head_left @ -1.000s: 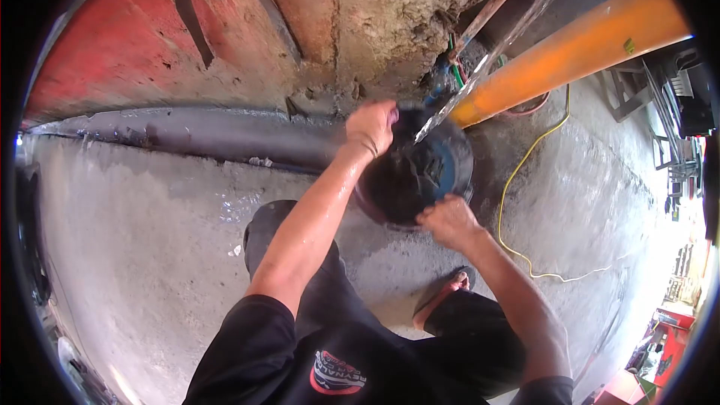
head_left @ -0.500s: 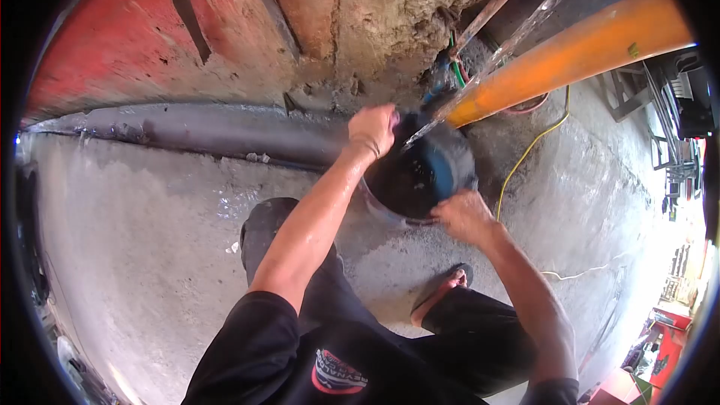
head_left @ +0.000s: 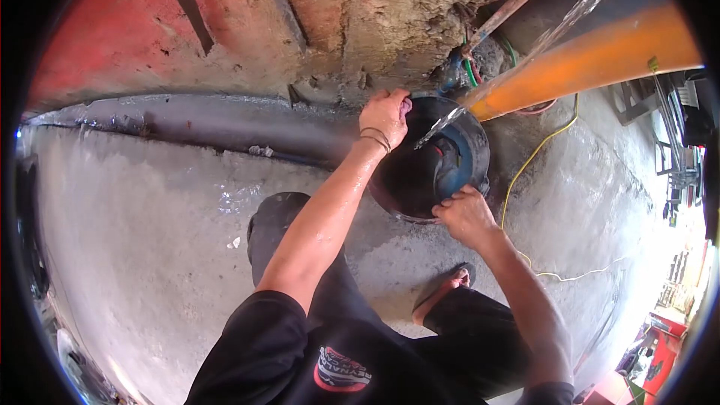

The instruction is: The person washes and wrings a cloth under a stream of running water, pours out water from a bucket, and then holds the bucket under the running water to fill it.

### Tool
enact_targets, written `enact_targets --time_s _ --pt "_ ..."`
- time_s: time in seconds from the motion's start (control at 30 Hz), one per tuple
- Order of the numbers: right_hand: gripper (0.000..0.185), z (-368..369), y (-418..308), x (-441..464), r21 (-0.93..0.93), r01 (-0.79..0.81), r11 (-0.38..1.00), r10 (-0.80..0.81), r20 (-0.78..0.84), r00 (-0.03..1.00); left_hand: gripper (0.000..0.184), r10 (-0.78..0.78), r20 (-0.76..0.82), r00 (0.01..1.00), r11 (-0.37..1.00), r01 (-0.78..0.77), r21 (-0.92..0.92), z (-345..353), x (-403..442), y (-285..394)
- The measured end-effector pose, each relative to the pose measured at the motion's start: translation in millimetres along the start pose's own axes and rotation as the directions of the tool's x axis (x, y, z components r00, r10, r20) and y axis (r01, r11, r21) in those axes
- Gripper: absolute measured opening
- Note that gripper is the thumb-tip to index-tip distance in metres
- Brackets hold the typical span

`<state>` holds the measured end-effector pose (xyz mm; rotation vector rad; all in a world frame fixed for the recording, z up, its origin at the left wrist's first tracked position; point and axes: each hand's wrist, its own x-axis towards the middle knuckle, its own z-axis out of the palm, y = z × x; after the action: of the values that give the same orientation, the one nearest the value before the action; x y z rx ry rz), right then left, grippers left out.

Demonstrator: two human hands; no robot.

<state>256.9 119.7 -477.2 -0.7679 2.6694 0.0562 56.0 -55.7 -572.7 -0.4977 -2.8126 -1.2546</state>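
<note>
A round black bucket (head_left: 396, 176) stands on the floor in front of me, with bluish water or lining showing along its inner right side. A stream of water (head_left: 551, 34) falls slantwise into it from the upper right. My left hand (head_left: 386, 118) is closed at the bucket's far left rim around a small, soft-looking purple thing (head_left: 406, 107), mostly hidden by the fingers. With its fingers bent over the near right rim, my right hand (head_left: 466, 217) grips the bucket. A dark shape with a bit of red inside the bucket cannot be made out.
A thick orange pipe (head_left: 592, 60) slopes down close to the bucket. Behind it rises a rough, dirty wall (head_left: 405, 22), red at the left, with a wet gutter (head_left: 240, 131) along its foot. A yellow cord (head_left: 532, 157) lies on the concrete floor (head_left: 150, 217).
My left hand has moved slightly up and right along the rim with the purple thing. The bucket appears slightly further right, and my right hand still grips its near edge.
</note>
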Motion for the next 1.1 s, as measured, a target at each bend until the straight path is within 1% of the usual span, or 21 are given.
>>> enact_targets --time_s 0.03,0.07,0.13,0.17,0.2,0.27,0.3,0.33,0.37,0.4,0.43,0.47,0.5,0.6,0.7,0.8,0.9,1.0,1.1 --pt "0.018 -6 2 -1 0.011 0.029 1.000 -0.030 0.052 0.998 0.026 -0.060 0.075 0.995 0.995 0.066 -0.070 10 -1 -11" --pt "0.017 -27 5 -1 0.079 0.041 0.996 -0.046 0.072 0.996 0.029 -0.056 0.188 0.981 0.998 0.060 -0.015 14 -3 -16" --pt "0.016 -73 12 -5 0.220 0.056 0.974 -0.082 0.112 0.990 0.036 -0.067 0.412 0.909 0.995 0.031 0.093 23 -11 -24" --pt "0.030 -89 15 -2 0.301 0.039 0.953 -0.090 0.159 0.983 0.041 -0.030 0.559 0.829 0.996 -0.021 0.084 28 -15 -23" --pt "0.033 -106 14 3 0.344 0.015 0.939 -0.089 0.199 0.976 0.047 0.005 0.692 0.722 0.996 -0.069 0.064 36 -20 -22" --pt "0.039 -135 7 16 0.423 -0.043 0.905 -0.090 0.289 0.953 0.059 0.215 0.812 0.543 0.975 -0.069 -0.212 80 -37 -35" --pt "0.045 -141 4 21 0.493 -0.028 0.870 -0.102 0.235 0.967 0.059 0.242 0.868 0.434 0.966 -0.020 -0.259 109 -49 -40" --pt "0.046 -144 3 26 0.505 -0.028 0.862 -0.097 0.220 0.971 0.060 0.276 0.906 0.322 0.953 0.030 -0.301 134 -60 -43" --pt "0.048 -147 1 30 0.517 -0.027 0.855 -0.092 0.204 0.975 0.060 0.215 0.965 0.151 0.888 0.382 -0.257 132 -70 -27" --pt "0.050 -150 0 33 0.528 -0.027 0.849 -0.086 0.188 0.978 0.057 0.271 0.957 0.102 0.919 0.270 -0.289 127 -76 -18" --pt "0.053 -155 0 37 0.562 -0.054 0.826 -0.077 0.206 0.976 0.056 0.326 0.944 0.053 0.931 0.157 -0.330 100 -79 4" --pt "0.056 -160 0 41 0.594 -0.083 0.800 -0.065 0.224 0.972 0.055 0.346 0.938 0.024 0.926 0.151 -0.346 87 -82 15" --pt "0.059 -164 1 46 0.625 -0.113 0.773 -0.054 0.241 0.969 0.055 0.351 0.936 0.022 0.920 0.181 -0.349 84 -85 19" --pt "0.058 -170 10 60 0.657 -0.043 0.752 -0.113 0.194 0.974 0.055 0.355 0.934 0.051 0.902 0.245 -0.356 76 -88 25" --pt "0.055 -182 13 77 0.639 -0.130 0.758 -0.122 0.335 0.934 0.054 0.348 0.934 0.087 0.892 0.276 -0.358 69 -86 24" --pt "0.053 -190 13 91 0.596 -0.150 0.789 -0.115 0.383 0.917 0.054 0.343 0.931 0.126 0.883 0.296 -0.365 63 -82 22" --pt "0.053 -191 14 101 0.564 -0.144 0.813 -0.124 0.410 0.904 0.054 0.340 0.928 0.153 0.875 0.310 -0.372 58 -80 22" --pt "0.054 -187 14 102 0.608 -0.159 0.778 -0.111 0.382 0.917 0.053 0.335 0.926 0.176 0.869 0.323 -0.376 55 -78 22" --pt "0.055 -193 10 103 0.571 -0.184 0.800 -0.079 0.404 0.912 0.053 0.333 0.922 0.196 0.863 0.330 -0.382 55 -75 23"
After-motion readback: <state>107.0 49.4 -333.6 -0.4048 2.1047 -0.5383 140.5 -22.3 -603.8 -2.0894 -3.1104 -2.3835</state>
